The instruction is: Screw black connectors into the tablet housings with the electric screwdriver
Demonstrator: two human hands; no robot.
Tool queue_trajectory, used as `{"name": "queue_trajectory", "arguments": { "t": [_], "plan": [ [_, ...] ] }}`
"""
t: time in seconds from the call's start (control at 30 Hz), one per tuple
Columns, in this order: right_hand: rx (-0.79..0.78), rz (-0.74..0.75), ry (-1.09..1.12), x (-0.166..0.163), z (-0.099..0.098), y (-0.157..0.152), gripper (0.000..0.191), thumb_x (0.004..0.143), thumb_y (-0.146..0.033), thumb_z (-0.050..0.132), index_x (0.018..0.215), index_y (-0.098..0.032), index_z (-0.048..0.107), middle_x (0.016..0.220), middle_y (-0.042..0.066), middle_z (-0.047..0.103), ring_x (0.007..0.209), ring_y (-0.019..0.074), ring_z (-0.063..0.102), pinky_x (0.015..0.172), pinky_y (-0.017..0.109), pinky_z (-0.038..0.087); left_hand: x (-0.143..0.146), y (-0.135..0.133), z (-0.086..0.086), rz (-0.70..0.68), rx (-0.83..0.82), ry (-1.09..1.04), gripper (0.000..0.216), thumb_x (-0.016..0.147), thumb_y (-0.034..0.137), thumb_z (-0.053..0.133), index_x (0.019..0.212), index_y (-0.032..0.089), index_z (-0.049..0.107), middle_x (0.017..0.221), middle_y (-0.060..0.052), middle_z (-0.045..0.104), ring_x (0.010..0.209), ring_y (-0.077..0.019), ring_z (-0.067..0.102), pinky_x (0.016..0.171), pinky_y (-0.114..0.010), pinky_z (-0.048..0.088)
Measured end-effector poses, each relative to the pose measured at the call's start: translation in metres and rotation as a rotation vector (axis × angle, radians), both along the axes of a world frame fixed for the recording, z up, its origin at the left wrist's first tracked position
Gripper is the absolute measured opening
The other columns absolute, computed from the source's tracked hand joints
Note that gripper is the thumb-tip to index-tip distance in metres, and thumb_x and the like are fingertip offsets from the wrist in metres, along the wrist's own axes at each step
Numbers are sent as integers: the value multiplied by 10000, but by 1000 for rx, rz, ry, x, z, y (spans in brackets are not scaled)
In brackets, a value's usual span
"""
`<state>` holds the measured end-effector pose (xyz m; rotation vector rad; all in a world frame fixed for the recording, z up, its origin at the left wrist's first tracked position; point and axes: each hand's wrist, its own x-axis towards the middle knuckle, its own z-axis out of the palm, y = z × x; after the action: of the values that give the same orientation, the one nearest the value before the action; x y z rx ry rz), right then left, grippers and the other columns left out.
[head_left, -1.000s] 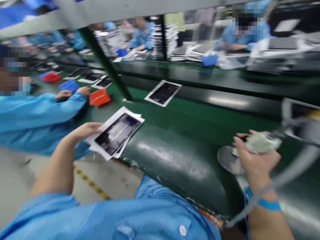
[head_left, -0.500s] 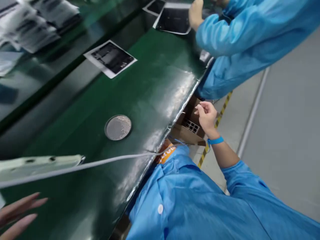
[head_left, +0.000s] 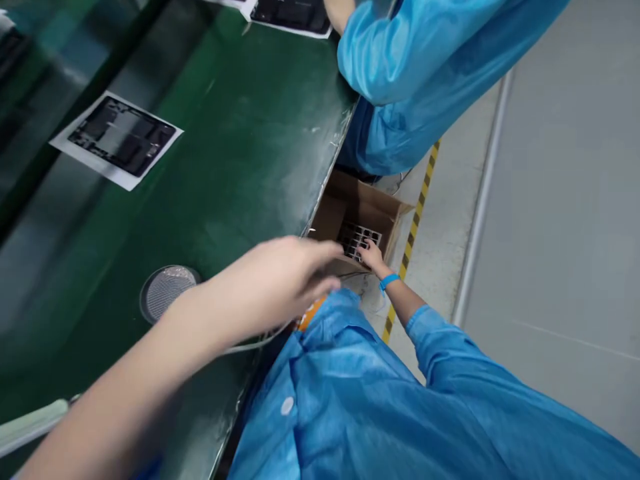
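Note:
My right hand (head_left: 373,256) reaches down into a cardboard box (head_left: 383,197) beside the table. Its fingers, bent and somewhat apart, are over a white grid tray (head_left: 356,233) with dark squares; whether they touch it I cannot tell. A blue band (head_left: 389,281) circles that wrist. My left hand (head_left: 285,277) stretches across the table edge toward the box, blurred, fingers and thumb apart with nothing between them. Behind its wrist, a round mesh-topped disc (head_left: 163,293) lies on the green table (head_left: 240,147), partly covered by the arm.
A printed sheet with a dark device picture (head_left: 120,140) lies at the left. At the far end, a person in a blue smock (head_left: 400,87) works by another sheet (head_left: 293,15). A pale strip (head_left: 33,427) and a cable (head_left: 250,345) are near me. Yellow-black tape (head_left: 420,207) marks the floor.
My left hand has swung from the lower left across the table to its edge. My right hand has lowered into the box. The view has shifted, bringing more of the box into sight.

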<state>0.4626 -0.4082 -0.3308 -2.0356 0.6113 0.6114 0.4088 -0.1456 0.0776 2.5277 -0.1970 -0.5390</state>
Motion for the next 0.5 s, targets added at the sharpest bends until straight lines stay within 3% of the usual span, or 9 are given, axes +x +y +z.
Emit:
{"name": "queue_trajectory", "arguments": {
  "t": [0.1, 0.17, 0.27, 0.37, 0.5],
  "plan": [
    [-63, 3, 96, -29, -6, -19, 481, 1088, -478, 783, 1476, -205, 705, 1514, 124, 722, 1336, 281, 741, 1150, 537, 669, 75, -40, -48, -62, 216, -119, 579, 961, 553, 873, 1471, 292, 794, 1486, -152, 788, 1552, -479, 628, 1306, -598, 522],
    [-103, -7, 143, -47, -9, -33, 484, 1089, -473, 781, 1487, -210, 699, 1544, 129, 705, 1364, 289, 728, 1168, 548, 659, 110, -50, -81, -55, 300, -167, 762, 972, 515, 871, 1650, 235, 665, 1747, -185, 606, 1707, -492, 444, 1391, -651, 408],
    [-99, -5, 190, -50, -17, -39, 466, 1087, -462, 785, 1471, -210, 708, 1534, 127, 712, 1362, 286, 730, 1175, 547, 656, 137, -47, -119, -22, 328, -224, 940, 957, 514, 876, 1791, 296, 502, 1956, -90, 310, 1831, -474, 147, 1461, -746, 177],
    [-30, -15, 201, -17, -35, -21, 441, 1082, -456, 795, 1444, -213, 726, 1498, 117, 733, 1337, 275, 740, 1167, 535, 660, 146, -42, -138, 34, 307, -277, 969, 936, 525, 854, 1814, 387, 469, 1982, -2, 240, 1854, -458, 22, 1474, -759, 41],
    [-14, -162, 207, 50, -72, 18, 509, 1092, -481, 774, 1516, -215, 681, 1552, 130, 700, 1357, 287, 730, 1157, 543, 665, 151, -42, -141, 52, 326, -273, 962, 940, 407, 779, 1826, 490, 416, 1987, 83, 175, 1866, -397, -5, 1492, -719, 35]
  ]
}}
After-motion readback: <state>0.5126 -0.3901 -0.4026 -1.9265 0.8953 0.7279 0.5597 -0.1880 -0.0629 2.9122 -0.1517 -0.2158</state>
